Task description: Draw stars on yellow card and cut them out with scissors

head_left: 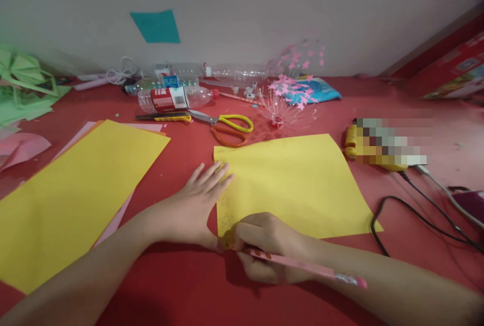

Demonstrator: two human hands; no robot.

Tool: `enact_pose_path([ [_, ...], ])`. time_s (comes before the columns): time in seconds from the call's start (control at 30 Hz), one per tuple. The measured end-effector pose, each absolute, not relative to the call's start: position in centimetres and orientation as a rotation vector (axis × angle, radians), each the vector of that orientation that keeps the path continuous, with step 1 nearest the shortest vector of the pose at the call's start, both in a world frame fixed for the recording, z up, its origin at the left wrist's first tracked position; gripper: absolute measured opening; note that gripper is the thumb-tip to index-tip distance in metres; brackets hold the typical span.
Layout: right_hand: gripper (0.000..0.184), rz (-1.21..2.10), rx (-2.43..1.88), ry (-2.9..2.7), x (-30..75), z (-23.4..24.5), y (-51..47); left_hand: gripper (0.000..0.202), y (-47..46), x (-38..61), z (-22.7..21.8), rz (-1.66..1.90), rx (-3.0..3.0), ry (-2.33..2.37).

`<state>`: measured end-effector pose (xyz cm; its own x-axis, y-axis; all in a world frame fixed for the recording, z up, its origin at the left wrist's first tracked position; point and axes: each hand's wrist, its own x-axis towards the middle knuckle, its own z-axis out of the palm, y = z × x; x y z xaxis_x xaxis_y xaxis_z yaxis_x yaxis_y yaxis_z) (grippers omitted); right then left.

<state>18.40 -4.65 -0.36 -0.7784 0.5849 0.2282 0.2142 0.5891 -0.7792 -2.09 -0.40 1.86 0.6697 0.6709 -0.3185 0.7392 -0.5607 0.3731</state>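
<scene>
A sheet of yellow paper (295,185) lies on the red table, with small stars drawn in a column down its left edge. My left hand (196,207) is spread flat, its fingertips resting on that edge and its palm over the table. My right hand (268,250) grips a pink pencil (302,264) with an eraser end pointing right. The pencil's tip meets the sheet's lower left corner, below a drawn star (226,219). Scissors (230,123) with yellow and orange handles lie just beyond the sheet's upper left corner.
More yellow paper (79,190) lies at left over pink and orange sheets. Behind are a box cutter (166,116), clear plastic bottles (196,96) and a pink-star decoration (287,89). A yellow device (351,142) with a black cable (378,215) sits right. Green paper strips (22,79) lie far left.
</scene>
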Motion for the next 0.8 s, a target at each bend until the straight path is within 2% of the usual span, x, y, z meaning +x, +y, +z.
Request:
enact_pose_path([
  [0.8,0.012,1.144,-0.652,-2.306,18.34,0.33,-4.32,0.118,-0.33,-2.04,2.1,-0.207,2.381,1.096],
])
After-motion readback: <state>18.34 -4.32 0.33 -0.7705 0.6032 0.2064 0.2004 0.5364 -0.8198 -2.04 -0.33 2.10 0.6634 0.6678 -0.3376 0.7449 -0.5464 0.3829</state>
